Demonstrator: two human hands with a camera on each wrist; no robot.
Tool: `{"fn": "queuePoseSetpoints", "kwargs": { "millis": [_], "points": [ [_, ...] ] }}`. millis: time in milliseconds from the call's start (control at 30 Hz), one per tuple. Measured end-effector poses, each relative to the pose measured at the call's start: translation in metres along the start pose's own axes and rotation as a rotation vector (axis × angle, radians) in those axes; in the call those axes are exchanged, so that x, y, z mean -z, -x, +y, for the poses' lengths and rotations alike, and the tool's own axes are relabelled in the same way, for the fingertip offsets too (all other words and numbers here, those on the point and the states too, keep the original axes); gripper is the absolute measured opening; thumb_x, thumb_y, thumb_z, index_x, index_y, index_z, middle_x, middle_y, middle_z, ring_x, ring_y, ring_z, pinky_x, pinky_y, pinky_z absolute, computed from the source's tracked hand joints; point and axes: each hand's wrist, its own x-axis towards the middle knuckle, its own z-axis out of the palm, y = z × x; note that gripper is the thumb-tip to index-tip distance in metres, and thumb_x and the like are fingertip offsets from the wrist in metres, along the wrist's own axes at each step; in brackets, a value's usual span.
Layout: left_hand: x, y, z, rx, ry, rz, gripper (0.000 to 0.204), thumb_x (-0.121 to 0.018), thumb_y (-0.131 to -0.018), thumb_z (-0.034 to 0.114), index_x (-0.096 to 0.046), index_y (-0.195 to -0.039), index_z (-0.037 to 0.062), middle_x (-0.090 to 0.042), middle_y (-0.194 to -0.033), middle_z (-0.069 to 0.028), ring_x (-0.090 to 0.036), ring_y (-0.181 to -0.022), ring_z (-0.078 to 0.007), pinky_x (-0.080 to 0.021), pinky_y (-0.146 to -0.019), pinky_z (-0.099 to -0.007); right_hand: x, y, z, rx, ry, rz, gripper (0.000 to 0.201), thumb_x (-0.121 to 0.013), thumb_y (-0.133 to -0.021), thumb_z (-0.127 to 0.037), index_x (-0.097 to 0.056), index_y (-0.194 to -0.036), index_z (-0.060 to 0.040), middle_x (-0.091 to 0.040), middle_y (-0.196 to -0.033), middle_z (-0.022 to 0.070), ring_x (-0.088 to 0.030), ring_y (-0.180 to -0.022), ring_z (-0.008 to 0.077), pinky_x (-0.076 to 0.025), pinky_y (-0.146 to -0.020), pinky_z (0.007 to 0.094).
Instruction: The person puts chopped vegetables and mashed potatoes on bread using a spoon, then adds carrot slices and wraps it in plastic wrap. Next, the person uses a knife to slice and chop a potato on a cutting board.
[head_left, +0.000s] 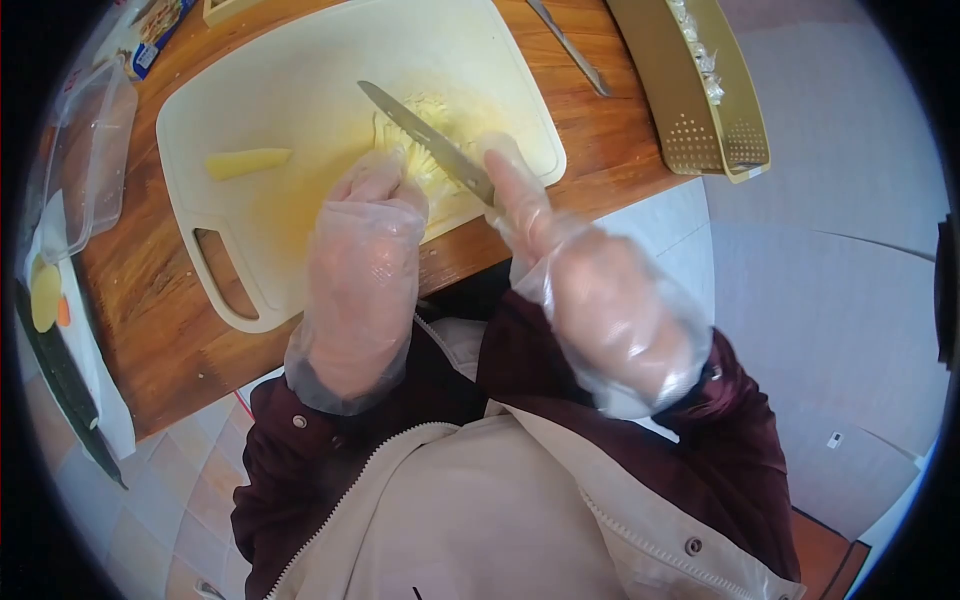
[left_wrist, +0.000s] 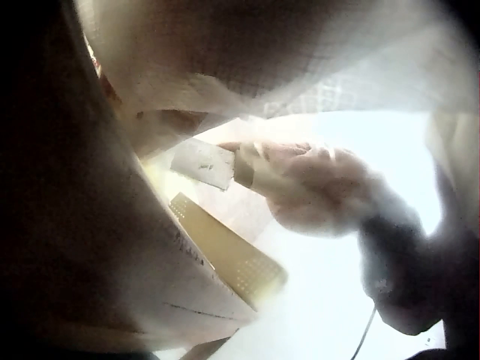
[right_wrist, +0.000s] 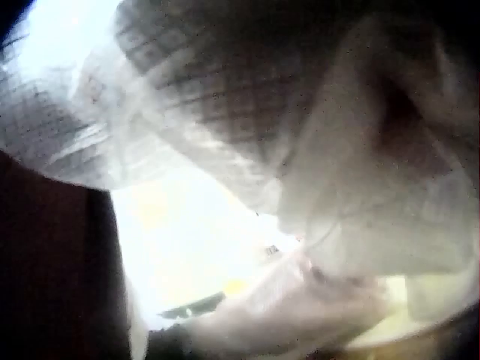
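head view, right hand (head_left: 545, 225) gripping knife (head_left: 428, 138), left hand (head_left: 370, 210) forward at shreds (head_left: 432, 182), hold unclear

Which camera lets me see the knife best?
The head view shows the knife best: you can see it from its tip down to the gloved right hand. The left wrist view seems to show just a short, pale part of it. In the right wrist view, I can't make it out.

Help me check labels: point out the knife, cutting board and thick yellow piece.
Knife (head_left: 425, 137): head view, mid-blade.
Cutting board (head_left: 275, 98): head view, bare upper surface.
Thick yellow piece (head_left: 248, 163): head view, middle of its length.
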Motion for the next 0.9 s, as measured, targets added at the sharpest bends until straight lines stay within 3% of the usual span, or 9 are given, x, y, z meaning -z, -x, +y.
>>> {"fn": "queuePoseSetpoints", "kwargs": {
  "millis": [67,133,300,400,433,533,667,767,900],
  "points": [
    [-0.001,-0.002,0.001,0.006,-0.072,0.01,0.005,-0.061,-0.088,0.0,-0.06,-0.085,-0.004,-0.059,-0.085,-0.0177,-0.061,-0.078,-0.0348,-0.047,-0.065,-0.0432,-0.019,0.001,-0.013,-0.172,0.031,-0.058,0.067,-0.061,-0.102,-0.01,-0.036,-0.164,-0.0029,-0.071,-0.091,0.0117,-0.071,-0.078,0.0242,-0.058,-0.071,0.0387],
    [-0.008,-0.002,-0.006,-0.012,0.033,0.043,0.007,-0.061,-0.088,0.001,-0.059,-0.084,-0.0034,-0.057,-0.083,-0.0178,-0.06,-0.077,-0.0354,-0.046,-0.064,-0.0448,-0.052,-0.002,-0.013,-0.197,0.383,0.003,0.073,-0.061,-0.1,-0.012,-0.032,-0.167,-0.0061,-0.067,-0.09,0.016,-0.063,-0.062,0.0266,-0.055,-0.058,0.0396],
    [-0.008,0.007,-0.025,-0.144,0.342,0.113,0.017,-0.053,-0.088,0.014,-0.058,-0.082,-0.0008,-0.053,-0.083,-0.0222,-0.059,-0.081,-0.0413,-0.048,-0.071,-0.0471,-0.045,-0.016,0.019,-0.113,-0.685,0.11,0.066,-0.056,-0.11,-0.032,-0.033,-0.168,-0.0114,-0.046,-0.075,0.005,-0.046,-0.068,0.0133,-0.041,-0.061,0.0315],
    [-0.013,0.011,-0.019,-0.089,0.204,0.22,0.023,-0.053,-0.096,0.018,-0.063,-0.089,-0.0018,-0.06,-0.09,-0.0229,-0.062,-0.087,-0.0411,-0.051,-0.076,-0.0455,-0.023,-0.022,0.003,-0.27,-0.727,0.049,0.063,-0.059,-0.108,-0.024,-0.038,-0.167,-0.0121,-0.058,-0.08,0.0081,-0.053,-0.07,0.0202,-0.046,-0.066,0.0345],
    [-0.011,0.013,-0.018,-0.103,0.218,0.229,0.023,-0.053,-0.096,0.018,-0.063,-0.089,-0.0018,-0.06,-0.09,-0.0229,-0.062,-0.087,-0.0411,-0.051,-0.076,-0.0455,-0.017,-0.026,-0.002,-0.339,-0.534,-0.051,0.063,-0.059,-0.108,-0.023,-0.038,-0.166,-0.0111,-0.064,-0.103,0.0149,-0.059,-0.082,0.0194,-0.049,-0.074,0.0339],
    [-0.005,0.019,-0.013,0.141,0.304,0.094,0.036,-0.055,-0.107,0.028,-0.065,-0.103,-0.0065,-0.065,-0.095,-0.016,-0.064,-0.087,-0.0287,-0.052,-0.08,-0.04,-0.017,-0.017,0.011,0.022,-0.239,0.173,0.056,-0.059,-0.104,-0.009,-0.049,-0.159,-0.0112,-0.07,-0.134,0.0224,-0.069,-0.089,0.0297,-0.055,-0.085,0.0389],
    [0.012,0.013,0.004,0.177,0.256,0.022,0.008,-0.053,-0.095,0.002,-0.06,-0.095,-0.0025,-0.056,-0.09,-0.0192,-0.061,-0.087,-0.0371,-0.049,-0.074,-0.0438,0.011,-0.013,-0.017,-0.072,-0.067,0.145,0.053,-0.064,-0.102,-0.011,-0.055,-0.154,-0.0074,-0.068,-0.091,0.0242,-0.07,-0.083,0.0349,-0.054,-0.078,0.0436],
    [0.007,0.014,0.006,0.285,0.401,0.074,0.011,-0.054,-0.097,0.002,-0.063,-0.099,-0.0027,-0.055,-0.089,-0.0171,-0.062,-0.088,-0.0349,-0.048,-0.073,-0.0423,0.035,-0.012,-0.032,-0.238,0.042,-0.069,0.056,-0.063,-0.101,-0.009,-0.051,-0.157,-0.0078,-0.067,-0.09,0.023,-0.069,-0.081,0.0362,-0.054,-0.075,0.0458],
    [0.01,0.011,0.005,0.138,0.101,0.054,0.015,-0.06,-0.094,0.002,-0.067,-0.107,-0.0017,-0.061,-0.097,-0.0161,-0.064,-0.092,-0.0324,-0.051,-0.076,-0.0397,0.012,-0.002,-0.02,-0.255,-0.094,-0.137,0.064,-0.062,-0.1,-0.007,-0.043,-0.162,-0.0099,-0.068,-0.093,0.024,-0.07,-0.086,0.04,-0.055,-0.073,0.0489]
  ]
}}
